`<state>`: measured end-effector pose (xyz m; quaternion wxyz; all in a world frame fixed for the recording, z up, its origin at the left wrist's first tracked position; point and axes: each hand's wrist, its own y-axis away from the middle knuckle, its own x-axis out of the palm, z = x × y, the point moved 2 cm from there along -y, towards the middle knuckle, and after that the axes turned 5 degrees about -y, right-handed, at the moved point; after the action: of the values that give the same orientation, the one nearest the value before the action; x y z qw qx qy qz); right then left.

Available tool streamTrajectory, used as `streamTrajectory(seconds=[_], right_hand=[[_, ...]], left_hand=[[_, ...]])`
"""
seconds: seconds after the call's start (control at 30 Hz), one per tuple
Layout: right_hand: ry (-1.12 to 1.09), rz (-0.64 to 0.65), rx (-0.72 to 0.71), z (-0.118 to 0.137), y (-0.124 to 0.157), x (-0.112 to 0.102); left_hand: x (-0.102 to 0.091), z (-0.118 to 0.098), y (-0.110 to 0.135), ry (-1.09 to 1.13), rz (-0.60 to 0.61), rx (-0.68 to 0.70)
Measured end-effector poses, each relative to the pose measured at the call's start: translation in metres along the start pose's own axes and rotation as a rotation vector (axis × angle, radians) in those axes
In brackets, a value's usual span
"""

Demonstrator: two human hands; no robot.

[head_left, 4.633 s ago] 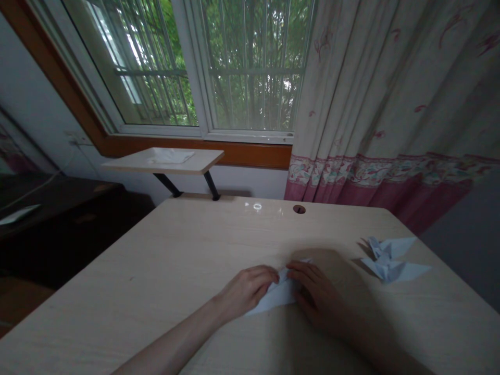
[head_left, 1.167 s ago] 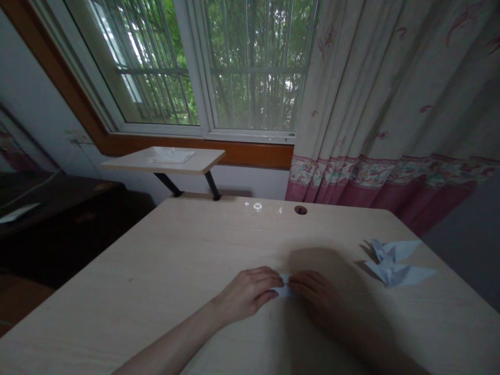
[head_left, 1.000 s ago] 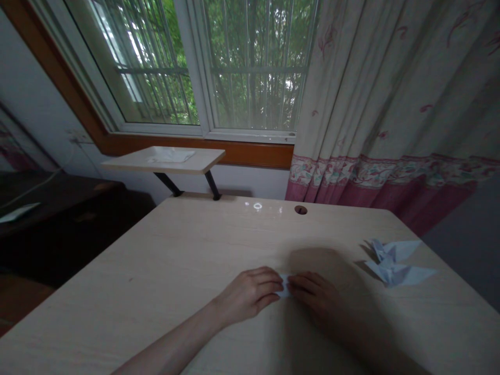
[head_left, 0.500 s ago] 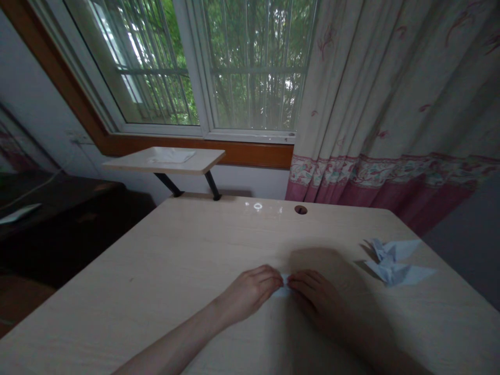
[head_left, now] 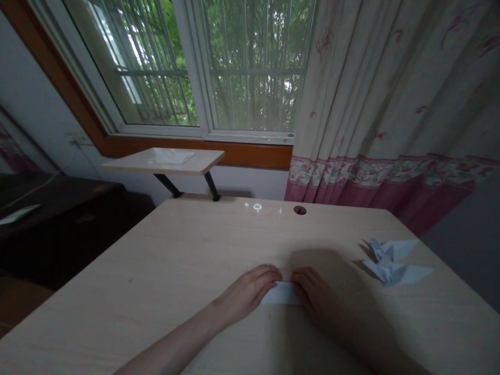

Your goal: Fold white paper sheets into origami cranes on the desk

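Note:
A small white sheet of folded paper (head_left: 282,294) lies on the pale wooden desk (head_left: 164,271), its straight far edge running between my two hands. My left hand (head_left: 255,289) has its fingers pressed together on the paper's left end. At the right end, my right hand (head_left: 314,294) holds the paper down with closed fingers, its lower part in shadow. Both thumbs are mostly hidden. To the right of my hands rest two folded paper cranes (head_left: 394,265), one close behind the other.
A small raised shelf (head_left: 199,162) on black legs stands at the desk's far left, with white paper (head_left: 172,155) on it. A cable hole (head_left: 300,210) is set near the back edge. Beyond are a barred window (head_left: 253,78) and a long curtain (head_left: 375,156).
My hands have moved slightly apart along the far edge, and more of the folded paper shows between them. The cranes have not moved on the desk.

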<state>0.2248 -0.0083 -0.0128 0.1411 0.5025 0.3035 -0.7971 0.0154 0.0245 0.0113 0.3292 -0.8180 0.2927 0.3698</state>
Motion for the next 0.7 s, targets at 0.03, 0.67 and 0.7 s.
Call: streamTrajectory(seconds=[0.03, 0.67, 0.7], right_hand=[[-0.015, 0.008, 0.014, 0.0007, -0.0009, -0.002], [-0.034, -0.067, 0.024, 0.0041, -0.0016, -0.002], [-0.025, -0.071, 0.032, 0.004, -0.0013, -0.0014]], left_hand=[[-0.0001, 0.0002, 0.0002, 0.009, -0.003, -0.004], [0.0051, 0.0081, 0.0045, -0.27, -0.01, 0.007], [0.0051, 0.0081, 0.0047, -0.268, -0.007, 0.003]])
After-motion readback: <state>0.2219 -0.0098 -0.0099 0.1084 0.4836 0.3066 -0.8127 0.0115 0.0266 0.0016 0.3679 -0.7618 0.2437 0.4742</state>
